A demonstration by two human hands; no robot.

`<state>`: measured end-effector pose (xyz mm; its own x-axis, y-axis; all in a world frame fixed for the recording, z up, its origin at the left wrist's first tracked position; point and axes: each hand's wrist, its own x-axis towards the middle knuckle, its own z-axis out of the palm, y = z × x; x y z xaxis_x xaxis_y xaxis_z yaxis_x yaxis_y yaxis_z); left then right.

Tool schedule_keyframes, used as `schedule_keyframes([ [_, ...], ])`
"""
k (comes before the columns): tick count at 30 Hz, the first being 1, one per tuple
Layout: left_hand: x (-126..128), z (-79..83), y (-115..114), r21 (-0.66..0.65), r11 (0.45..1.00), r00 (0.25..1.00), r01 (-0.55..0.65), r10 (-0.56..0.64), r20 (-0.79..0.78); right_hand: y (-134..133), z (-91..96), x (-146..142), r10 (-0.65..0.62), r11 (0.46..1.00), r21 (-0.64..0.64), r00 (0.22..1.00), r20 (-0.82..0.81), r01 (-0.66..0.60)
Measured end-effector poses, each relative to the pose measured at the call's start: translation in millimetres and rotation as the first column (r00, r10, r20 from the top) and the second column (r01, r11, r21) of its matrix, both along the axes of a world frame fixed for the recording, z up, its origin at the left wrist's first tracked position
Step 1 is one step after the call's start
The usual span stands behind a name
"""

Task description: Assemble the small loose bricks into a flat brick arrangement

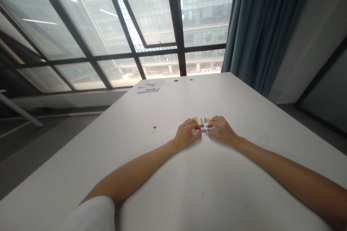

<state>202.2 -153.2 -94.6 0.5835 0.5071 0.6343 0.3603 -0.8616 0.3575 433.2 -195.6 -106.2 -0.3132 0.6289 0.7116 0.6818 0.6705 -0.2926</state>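
Both hands meet over a small flat piece with white, grey and dark parts (204, 130) near the middle of the white table (173, 173). My left hand (189, 132) pinches at its left side, thumb and forefinger curled together. From the right, my right hand (221, 130) pinches at the other side in the same way. Just beyond the fingers lies a tan and grey strip (203, 120), partly covered by the hands. What exactly sits between the fingertips is too small to make out. A tiny dark object (154, 127) rests on the table left of my left hand.
Papers (148, 86) with a dark pen-like stick lie at the table's far left corner. Two small dark round spots (176, 80) are near the far edge. Windows stand behind the table, and a blue curtain (255, 29) hangs at the right.
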Motion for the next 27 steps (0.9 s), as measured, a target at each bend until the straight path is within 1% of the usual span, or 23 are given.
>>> schedule_keyframes([
  [4,-4,-0.8,2,-0.017,1.0,0.999,-0.021,0.022,0.033,4,-1.9,18,-0.111,0.993,-0.055,0.993,-0.037,0.109],
  [7,-5,-0.4,2,-0.029,0.999,0.998,-0.027,0.028,0.048,6,-4.7,25,-0.159,0.981,-0.116,0.987,0.004,0.159],
  [11,-5,-0.7,2,-0.029,0.999,0.998,-0.031,0.032,0.047,6,-9.0,24,-0.171,0.964,-0.191,0.981,0.096,0.187],
  [14,-4,-1.2,3,-0.022,0.999,0.998,-0.023,0.024,0.051,6,-10.5,20,-0.176,0.952,-0.23,0.975,0.135,0.204],
  [20,-3,-0.4,3,-0.034,0.999,0.998,-0.032,0.034,0.05,9,-10.9,21,-0.173,0.933,-0.296,0.977,0.122,0.202],
  [27,-5,0.5,2,-0.046,0.999,0.999,-0.018,0.02,0.043,9,-10.4,21,-0.191,0.932,-0.291,0.974,0.118,0.218],
])
